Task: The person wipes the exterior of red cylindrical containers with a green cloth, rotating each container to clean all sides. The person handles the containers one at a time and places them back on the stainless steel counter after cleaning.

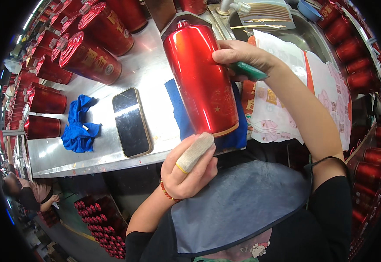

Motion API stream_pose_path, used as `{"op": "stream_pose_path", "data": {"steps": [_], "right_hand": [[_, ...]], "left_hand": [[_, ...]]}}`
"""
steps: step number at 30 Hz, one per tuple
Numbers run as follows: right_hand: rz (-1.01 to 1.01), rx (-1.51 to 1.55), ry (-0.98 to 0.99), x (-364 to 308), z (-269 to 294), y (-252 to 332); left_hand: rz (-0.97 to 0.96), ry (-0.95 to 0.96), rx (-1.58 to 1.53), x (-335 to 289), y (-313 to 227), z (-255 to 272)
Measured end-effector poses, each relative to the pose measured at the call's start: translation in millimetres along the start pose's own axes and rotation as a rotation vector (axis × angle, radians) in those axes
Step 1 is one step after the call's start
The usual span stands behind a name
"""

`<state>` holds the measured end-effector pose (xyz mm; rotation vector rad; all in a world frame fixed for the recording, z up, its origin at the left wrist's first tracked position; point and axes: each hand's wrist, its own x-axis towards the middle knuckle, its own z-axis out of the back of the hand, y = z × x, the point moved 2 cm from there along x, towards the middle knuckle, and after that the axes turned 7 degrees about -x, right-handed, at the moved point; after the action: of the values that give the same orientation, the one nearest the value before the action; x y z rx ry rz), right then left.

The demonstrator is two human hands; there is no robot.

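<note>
Two bare hands are working around one red bottle (202, 81) in the upper middle of the frame. The right hand (245, 56) is grasping the bottle's side, its thumb lying across the red surface, and is also holding one green object (249, 70) beneath the palm. Its forearm is slanting from a bent elbow at the right up toward the upper middle. The left hand (188, 170) is resting with fingers bent inward at the bottle's base, and one beige finger cover (195, 153) is pointing up at the lower rim; I cannot tell whether this hand is gripping the bottle. Its forearm is rising from the lower edge, with one beaded bracelet (168, 192) circling the wrist.

The bottle is leaning, neck toward the top, over one of two blue cloths (238, 129); the other is lying crumpled at left. One phone (132, 124) is lying between them on the metal table (144, 52). More than six other red bottles (90, 61) are standing at upper left. Several printed papers (282, 87) are covering the area right of the bottle, and one blue bowl (309, 11) is sitting at upper right. One co-worker (29, 192) is showing at lower left.
</note>
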<state>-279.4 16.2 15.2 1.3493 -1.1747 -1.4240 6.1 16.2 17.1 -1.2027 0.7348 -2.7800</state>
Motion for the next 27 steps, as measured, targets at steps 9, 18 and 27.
{"op": "stream_pose_path", "data": {"steps": [9,18,27], "right_hand": [[-0.073,-0.411,-0.148,-9,-28,49],[-0.066,-0.246,-0.114,-1,-23,21],[-0.104,0.014,0.002,-5,-5,12]], "left_hand": [[-0.044,-0.002,0.010,5,-2,-2],[0.003,-0.016,0.025,9,-6,0],[0.009,0.008,0.036,12,-10,1]]}}
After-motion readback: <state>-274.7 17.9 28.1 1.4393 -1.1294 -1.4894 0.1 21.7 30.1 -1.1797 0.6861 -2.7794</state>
